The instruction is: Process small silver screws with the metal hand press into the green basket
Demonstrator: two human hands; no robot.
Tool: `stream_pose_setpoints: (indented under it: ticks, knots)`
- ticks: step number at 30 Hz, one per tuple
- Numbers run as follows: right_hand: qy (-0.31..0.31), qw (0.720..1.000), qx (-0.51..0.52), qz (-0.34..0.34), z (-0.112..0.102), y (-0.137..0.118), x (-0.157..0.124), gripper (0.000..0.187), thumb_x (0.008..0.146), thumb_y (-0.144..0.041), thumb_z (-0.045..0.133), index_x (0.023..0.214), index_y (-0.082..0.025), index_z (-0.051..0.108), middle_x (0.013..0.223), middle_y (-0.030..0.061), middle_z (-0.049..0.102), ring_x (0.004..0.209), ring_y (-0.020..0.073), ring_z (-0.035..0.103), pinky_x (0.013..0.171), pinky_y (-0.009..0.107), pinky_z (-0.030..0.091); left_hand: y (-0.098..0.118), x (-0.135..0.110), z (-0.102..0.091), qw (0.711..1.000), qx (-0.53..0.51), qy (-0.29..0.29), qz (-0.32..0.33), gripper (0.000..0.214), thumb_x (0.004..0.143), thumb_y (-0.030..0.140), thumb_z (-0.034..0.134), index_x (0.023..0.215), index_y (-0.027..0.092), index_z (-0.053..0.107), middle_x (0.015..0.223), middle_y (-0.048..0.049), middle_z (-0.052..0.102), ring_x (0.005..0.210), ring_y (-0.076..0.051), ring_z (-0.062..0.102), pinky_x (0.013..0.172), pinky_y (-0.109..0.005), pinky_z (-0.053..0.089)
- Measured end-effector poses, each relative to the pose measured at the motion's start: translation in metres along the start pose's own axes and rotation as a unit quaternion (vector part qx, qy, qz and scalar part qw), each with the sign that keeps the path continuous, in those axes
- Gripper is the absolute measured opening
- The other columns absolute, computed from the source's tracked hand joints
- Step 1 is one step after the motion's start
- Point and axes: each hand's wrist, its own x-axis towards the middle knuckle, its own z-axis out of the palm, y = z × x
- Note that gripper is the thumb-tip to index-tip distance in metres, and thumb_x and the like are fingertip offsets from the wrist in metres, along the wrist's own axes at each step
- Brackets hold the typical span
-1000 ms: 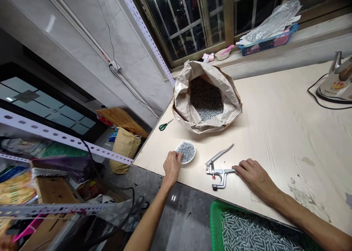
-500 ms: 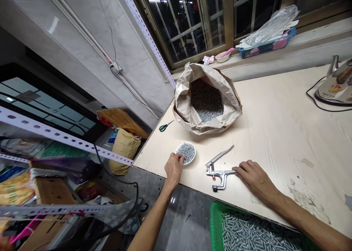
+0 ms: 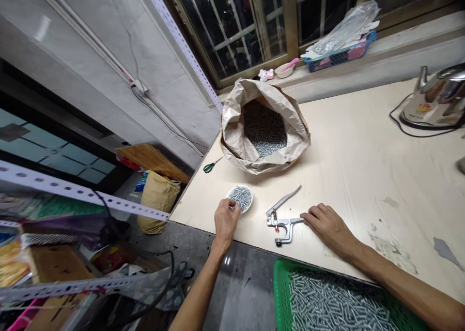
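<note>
My left hand (image 3: 225,223) is at the near-left rim of a small white bowl (image 3: 251,203) heaped with small silver screws (image 3: 240,196). Its thumb and forefinger are pinched together over the rim; what lies between them is too small to make out. On the table to the right are silver snap pliers (image 3: 286,223), their two handles spread apart and a black round die at the near jaw. My right hand (image 3: 327,227) rests palm down on the table, its fingertips closed at the end of the lower handle. The thumb is mostly hidden.
Behind the bowl stands a wide-open paper sack (image 3: 232,127) with small metal pieces inside. Green-handled scissors (image 3: 209,167) lie near the left table edge. Below the front edge is a green basket (image 3: 281,292) of silver metal pieces. A kettle (image 3: 430,103) stands far right.
The whole view has shifted, so things on the table sit slightly further left and higher. My left fingers have drawn back a little toward the bowl's rim. The right hand stays at the handle.
</note>
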Motion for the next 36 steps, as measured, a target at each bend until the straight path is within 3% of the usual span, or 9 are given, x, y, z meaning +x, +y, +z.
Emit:
stream_pose_setpoints:
  ticks: [2,5,10,15,18,26,29,33,36]
  knots:
    - [0.006,1.0,-0.004,-0.001,-0.002,0.0,0.002,0.018,0.094,-0.018,0.044,0.09,-0.018,0.062,0.079,0.0051,0.057,0.077,0.0193,0.044,0.069,0.033,0.03,0.01,-0.008,-0.003,0.988,-0.132,-0.065,-0.047,0.01,0.071,0.026,0.056,0.073,0.017,0.06,0.063,0.0003,0.059,0.057,-0.014,0.055,0.056,-0.024,0.043]
    - [0.013,1.0,-0.019,-0.011,-0.004,0.0,0.004,0.018,0.094,-0.018,0.046,0.083,-0.018,0.06,0.075,0.0033,0.057,0.074,0.0185,0.044,0.071,0.034,0.029,0.026,-0.023,0.003,0.933,-0.288,-0.184,-0.118,0.017,0.064,0.033,0.06,0.069,0.017,0.057,0.05,0.0049,0.052,0.044,-0.01,0.047,0.045,-0.021,0.037]
    - [0.001,1.0,-0.023,-0.009,-0.007,0.002,0.007,0.017,0.093,-0.018,0.047,0.082,-0.018,0.06,0.074,0.003,0.058,0.074,0.0178,0.043,0.07,0.034,0.026,0.034,-0.045,0.029,0.888,-0.324,-0.271,-0.183,0.022,0.06,0.035,0.064,0.066,0.017,0.054,0.046,0.0067,0.047,0.039,-0.008,0.041,0.04,-0.021,0.036]
    - [0.0,1.0,-0.019,-0.005,-0.006,0.002,0.007,0.015,0.092,-0.017,0.048,0.081,-0.018,0.059,0.075,0.0032,0.058,0.076,0.0185,0.042,0.07,0.033,0.025,0.022,-0.055,0.042,0.965,-0.173,-0.198,-0.016,0.02,0.074,0.029,0.057,0.086,0.015,0.062,0.068,-0.0013,0.06,0.06,-0.014,0.056,0.058,-0.026,0.045]
    - [-0.001,1.0,-0.023,-0.005,-0.006,0.002,0.007,0.015,0.092,-0.018,0.05,0.08,-0.018,0.059,0.076,0.0033,0.057,0.076,0.0189,0.042,0.069,0.033,0.026,0.016,-0.062,0.045,0.977,-0.077,-0.174,0.099,0.021,0.084,0.026,0.047,0.095,0.016,0.063,0.084,-0.0068,0.062,0.077,-0.018,0.06,0.071,-0.03,0.047]
    - [0.006,0.999,-0.033,-0.009,-0.006,0.003,0.007,0.017,0.092,-0.019,0.049,0.079,-0.018,0.059,0.075,0.003,0.058,0.075,0.0181,0.042,0.07,0.033,0.026,0.015,-0.072,0.049,0.979,0.007,-0.159,0.128,0.025,0.09,0.023,0.04,0.089,0.018,0.065,0.087,-0.0093,0.061,0.085,-0.021,0.059,0.079,-0.033,0.047]
    - [0.017,0.999,-0.044,-0.02,-0.008,0.002,0.007,0.02,0.094,-0.018,0.045,0.078,-0.018,0.058,0.072,0.0021,0.056,0.074,0.0171,0.042,0.072,0.034,0.027,0.02,-0.068,0.047,0.975,-0.118,-0.182,0.039,0.022,0.086,0.032,0.049,0.088,0.016,0.064,0.081,-0.0081,0.064,0.076,-0.019,0.06,0.071,-0.031,0.049]
    - [0.035,0.996,-0.066,-0.038,-0.013,0.0,0.007,0.022,0.094,-0.013,0.042,0.08,-0.018,0.058,0.069,0.0007,0.054,0.072,0.0161,0.039,0.077,0.034,0.027,0.029,-0.064,0.046,0.904,-0.304,-0.261,-0.149,0.036,0.073,0.045,0.063,0.085,0.012,0.063,0.058,-0.0005,0.06,0.051,-0.012,0.054,0.052,-0.024,0.045]
    - [0.049,0.995,-0.068,-0.054,-0.017,-0.001,0.006,0.022,0.094,-0.011,0.041,0.084,-0.018,0.059,0.069,-0.0003,0.055,0.071,0.0153,0.039,0.079,0.034,0.027,0.035,-0.064,0.045,0.888,-0.34,-0.253,-0.177,0.042,0.063,0.048,0.071,0.08,0.01,0.065,0.059,0.0004,0.06,0.049,-0.009,0.049,0.05,-0.021,0.04]
